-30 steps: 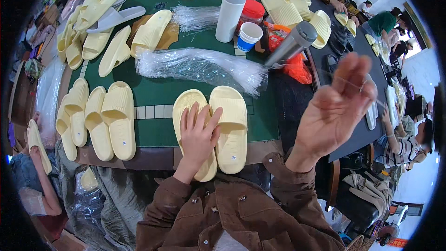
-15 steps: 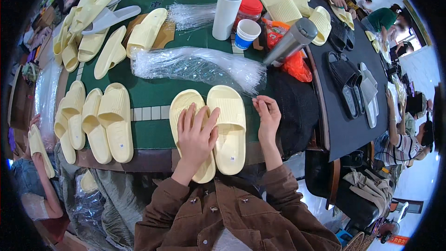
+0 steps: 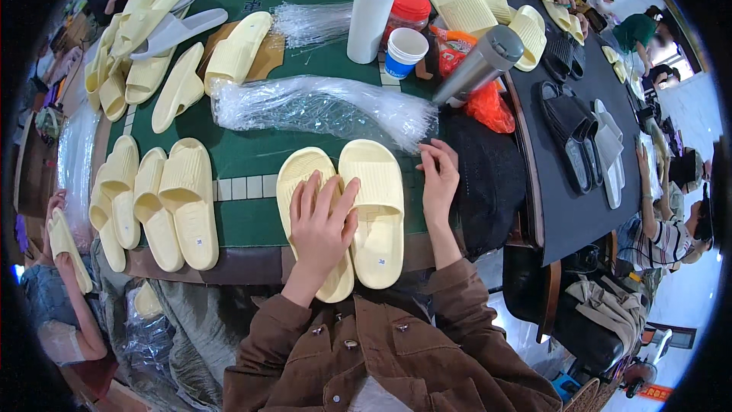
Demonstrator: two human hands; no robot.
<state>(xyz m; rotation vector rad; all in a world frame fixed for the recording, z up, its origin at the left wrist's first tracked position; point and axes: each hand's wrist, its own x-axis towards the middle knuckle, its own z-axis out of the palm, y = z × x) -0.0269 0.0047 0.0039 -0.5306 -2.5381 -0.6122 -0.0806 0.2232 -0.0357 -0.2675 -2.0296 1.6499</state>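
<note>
Two cream ridged slippers (image 3: 371, 240) lie side by side at the table's near edge, toes pointing away from me. My left hand (image 3: 323, 221) rests on the left slipper and reaches to the inner edge of the right one, its fingers spread. Just beyond the slippers is a bundle of thin clear plastic strands (image 3: 320, 111) in a clear bag. My right hand (image 3: 440, 175) is raised at the bundle's right end, its fingertips bent together. Whether a strand is between them is too fine to make out.
More cream slippers (image 3: 187, 198) stand to the left. Behind the bundle are a white thermos (image 3: 372, 19), a paper cup (image 3: 405, 53), a red-lidded jar (image 3: 409, 9) and a leaning grey flask (image 3: 480, 65). Black sandals (image 3: 566, 133) lie on the dark table at right. Other people work around.
My right hand has moved slightly up, closer to the right end of the strand bundle. My left hand stays on the slippers.
</note>
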